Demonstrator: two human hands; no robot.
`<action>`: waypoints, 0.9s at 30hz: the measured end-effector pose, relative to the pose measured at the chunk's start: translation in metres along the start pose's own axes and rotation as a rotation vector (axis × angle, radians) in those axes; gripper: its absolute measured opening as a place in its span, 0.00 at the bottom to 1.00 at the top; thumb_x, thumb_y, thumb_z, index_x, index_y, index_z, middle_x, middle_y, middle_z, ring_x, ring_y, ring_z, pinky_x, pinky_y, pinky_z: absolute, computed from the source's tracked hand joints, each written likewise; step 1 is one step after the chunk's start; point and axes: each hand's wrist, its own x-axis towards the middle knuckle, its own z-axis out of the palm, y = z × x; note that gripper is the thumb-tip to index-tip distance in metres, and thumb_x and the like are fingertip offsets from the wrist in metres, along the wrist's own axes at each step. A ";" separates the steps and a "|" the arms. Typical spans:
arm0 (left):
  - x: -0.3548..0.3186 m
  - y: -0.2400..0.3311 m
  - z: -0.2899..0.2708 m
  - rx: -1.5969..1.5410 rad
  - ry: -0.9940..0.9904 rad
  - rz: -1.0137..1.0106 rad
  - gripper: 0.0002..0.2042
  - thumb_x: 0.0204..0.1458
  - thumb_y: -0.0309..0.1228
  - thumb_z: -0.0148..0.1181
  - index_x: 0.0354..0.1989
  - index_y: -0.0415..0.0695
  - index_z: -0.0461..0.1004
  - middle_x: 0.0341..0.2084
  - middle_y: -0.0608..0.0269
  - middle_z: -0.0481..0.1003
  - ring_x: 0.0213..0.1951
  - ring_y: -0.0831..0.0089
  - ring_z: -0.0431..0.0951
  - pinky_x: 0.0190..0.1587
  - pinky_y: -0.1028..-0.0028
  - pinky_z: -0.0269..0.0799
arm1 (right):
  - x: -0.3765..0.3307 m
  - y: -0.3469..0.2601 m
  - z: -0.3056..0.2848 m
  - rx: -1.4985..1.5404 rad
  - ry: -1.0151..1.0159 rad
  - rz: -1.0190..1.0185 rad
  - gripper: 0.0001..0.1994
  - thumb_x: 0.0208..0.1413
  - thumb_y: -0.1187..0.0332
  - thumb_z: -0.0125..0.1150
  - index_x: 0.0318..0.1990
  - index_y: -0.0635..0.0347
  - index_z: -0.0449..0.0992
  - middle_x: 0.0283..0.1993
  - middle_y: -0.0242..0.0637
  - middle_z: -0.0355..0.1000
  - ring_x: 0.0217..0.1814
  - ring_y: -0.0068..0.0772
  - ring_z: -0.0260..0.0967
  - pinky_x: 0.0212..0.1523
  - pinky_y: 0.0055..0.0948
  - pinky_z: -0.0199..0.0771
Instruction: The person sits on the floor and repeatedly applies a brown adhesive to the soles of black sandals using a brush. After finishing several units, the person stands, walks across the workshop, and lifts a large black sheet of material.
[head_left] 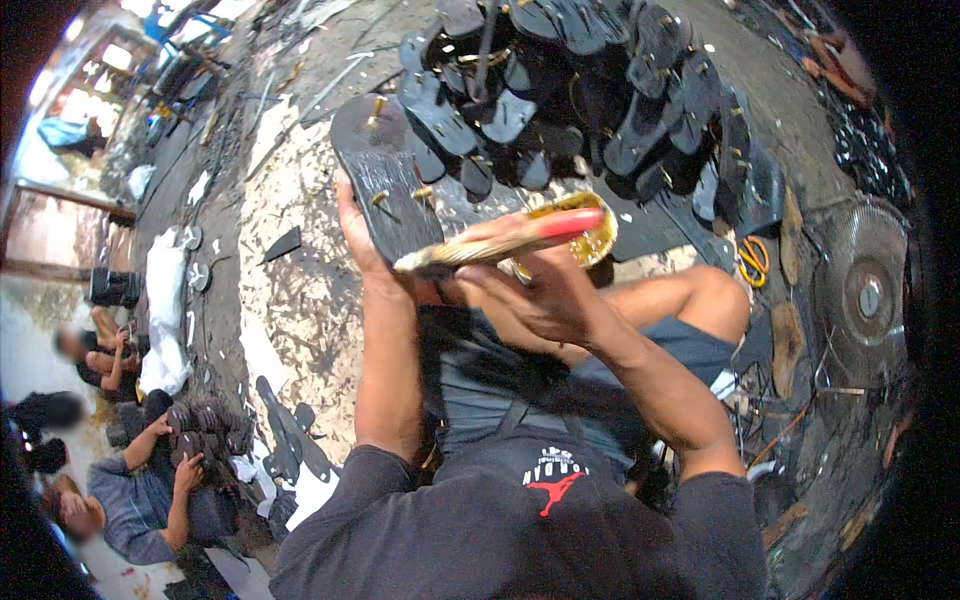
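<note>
My left hand point(356, 232) grips the edge of a black sandal sole point(385, 165), tilted up in front of me. Yellowish pegs or strap ends stick out of its face, one near the top and two lower down. Part of the sole looks wet and glossy. In my right hand point(548, 300) is a brush point(478, 250) with a red-ended handle, its pale tip against the sole's lower end. Just behind that hand stands a bowl point(606, 238) smeared with yellow glue-like stuff, partly hidden by the hand and brush.
A large heap of black sandal soles point(455, 120) lies ahead. A stained pale sheet point(300, 270) covers the floor. To the right are orange-handled scissors point(752, 262) and a standing fan point(868, 290). At left, another person point(140, 500) handles dark footwear.
</note>
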 end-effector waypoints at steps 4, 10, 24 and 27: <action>0.027 0.071 -0.033 0.159 0.236 0.185 0.28 0.62 0.54 0.47 0.57 0.42 0.71 0.45 0.54 0.79 0.43 0.55 0.80 0.48 0.54 0.77 | 0.031 -0.021 -0.057 0.158 0.523 0.146 0.14 0.63 0.71 0.62 0.54 0.61 0.71 0.49 0.35 0.75 0.51 0.26 0.72 0.53 0.29 0.72; -0.004 0.111 -0.190 0.098 0.461 0.058 0.34 0.63 0.59 0.40 0.61 0.41 0.68 0.54 0.51 0.74 0.52 0.55 0.76 0.53 0.54 0.74 | 0.001 0.016 -0.101 0.142 0.685 0.233 0.16 0.66 0.62 0.60 0.56 0.60 0.71 0.48 0.26 0.72 0.44 0.14 0.65 0.42 0.19 0.66; 0.021 0.064 -0.020 0.546 0.079 -0.004 0.24 0.64 0.27 0.53 0.69 0.44 0.59 0.57 0.63 0.71 0.56 0.73 0.73 0.58 0.71 0.71 | -0.041 0.018 -0.160 0.065 1.036 0.262 0.16 0.62 0.60 0.64 0.49 0.63 0.75 0.39 0.25 0.73 0.38 0.15 0.65 0.41 0.20 0.66; 0.087 -0.026 0.077 0.379 -0.064 -0.025 0.29 0.62 0.24 0.57 0.70 0.32 0.53 0.58 0.50 0.68 0.58 0.63 0.72 0.64 0.57 0.70 | -0.063 0.015 -0.173 0.077 1.115 0.291 0.15 0.62 0.59 0.65 0.46 0.62 0.76 0.40 0.26 0.72 0.39 0.15 0.65 0.42 0.20 0.66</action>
